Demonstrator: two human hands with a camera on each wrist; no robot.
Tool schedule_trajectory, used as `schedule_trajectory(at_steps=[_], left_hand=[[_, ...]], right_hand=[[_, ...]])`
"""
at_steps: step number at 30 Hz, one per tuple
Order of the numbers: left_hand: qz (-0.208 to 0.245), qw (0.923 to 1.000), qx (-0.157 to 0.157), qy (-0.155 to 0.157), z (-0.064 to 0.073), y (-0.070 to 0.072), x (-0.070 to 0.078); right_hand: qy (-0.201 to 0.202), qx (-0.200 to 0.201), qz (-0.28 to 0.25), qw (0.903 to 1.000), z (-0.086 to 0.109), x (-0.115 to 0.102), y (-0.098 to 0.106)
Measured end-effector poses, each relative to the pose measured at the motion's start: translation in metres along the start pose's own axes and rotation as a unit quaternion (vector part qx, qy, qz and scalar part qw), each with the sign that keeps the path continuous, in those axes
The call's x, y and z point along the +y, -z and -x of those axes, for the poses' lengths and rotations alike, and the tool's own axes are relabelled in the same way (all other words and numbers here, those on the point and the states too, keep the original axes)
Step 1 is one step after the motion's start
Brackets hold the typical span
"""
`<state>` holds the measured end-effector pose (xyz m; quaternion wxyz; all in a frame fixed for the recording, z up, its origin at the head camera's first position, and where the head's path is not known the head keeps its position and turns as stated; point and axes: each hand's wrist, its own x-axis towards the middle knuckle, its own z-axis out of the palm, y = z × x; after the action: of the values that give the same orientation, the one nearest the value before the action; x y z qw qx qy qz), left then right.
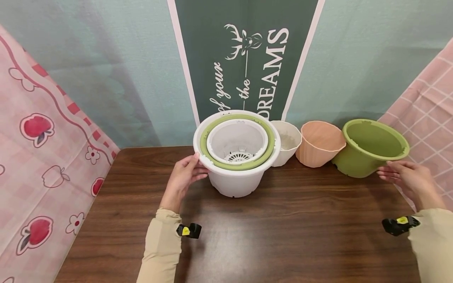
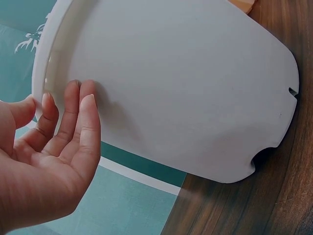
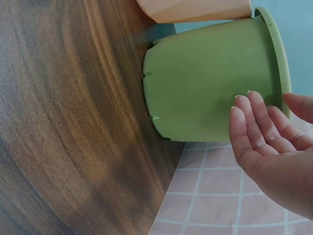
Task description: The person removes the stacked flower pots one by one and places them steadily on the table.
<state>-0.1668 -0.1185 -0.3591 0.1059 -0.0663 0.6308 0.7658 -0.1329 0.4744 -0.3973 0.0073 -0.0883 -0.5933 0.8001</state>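
A large white flower pot (image 1: 235, 185) stands on the table, with a green pot (image 1: 244, 166) and a smaller white pot (image 1: 235, 135) with a slotted bottom nested inside it. My left hand (image 1: 184, 173) pinches the large pot's rim at its left side, thumb above and index finger beneath; the other fingers lie along the wall in the left wrist view. Over at the right, a separate green flower pot (image 1: 357, 165) stands tilted slightly in the head view. The thumb and index finger of my right hand (image 1: 407, 177) pinch its rim, with the remaining fingers (image 3: 239, 129) beside the wall.
Between the nested pots and the green one stand a small white faceted pot (image 1: 284, 155) and a peach faceted pot (image 1: 315, 153). Behind them hangs a teal and dark green curtain (image 1: 247, 78). Pink cloths (image 1: 53, 165) hang on both sides of the wooden table (image 1: 283, 228).
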Motion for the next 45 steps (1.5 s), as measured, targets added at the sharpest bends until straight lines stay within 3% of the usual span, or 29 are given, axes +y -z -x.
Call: schedule_trajectory(at_steps=[4,14,29,34,39,45], left_hand=[[0.001,1.0,-0.001,0.0,0.0,0.0,0.0],[0.0,1.0,-0.002,0.0,-0.001,0.0,0.0],[0.001,1.0,0.001,-0.002,0.0,0.001,-0.001],[0.002,1.0,0.002,-0.002,0.0,0.001,-0.001],[0.004,1.0,0.006,-0.003,-0.001,0.001,-0.001],[-0.005,0.9995,0.0,-0.031,-0.003,0.003,-0.007]], right_hand=[[0.002,0.001,0.014,0.9999,-0.01,0.008,0.015],[-0.018,0.033,0.051,0.998,0.003,-0.007,-0.017],[-0.052,-0.005,0.048,0.9975,0.01,-0.016,-0.032],[-0.033,-0.028,0.051,0.9977,0.01,-0.013,-0.03],[-0.005,-0.087,0.056,0.9946,0.006,-0.008,-0.023],[-0.016,-0.066,0.092,0.9934,0.012,-0.014,-0.043]])
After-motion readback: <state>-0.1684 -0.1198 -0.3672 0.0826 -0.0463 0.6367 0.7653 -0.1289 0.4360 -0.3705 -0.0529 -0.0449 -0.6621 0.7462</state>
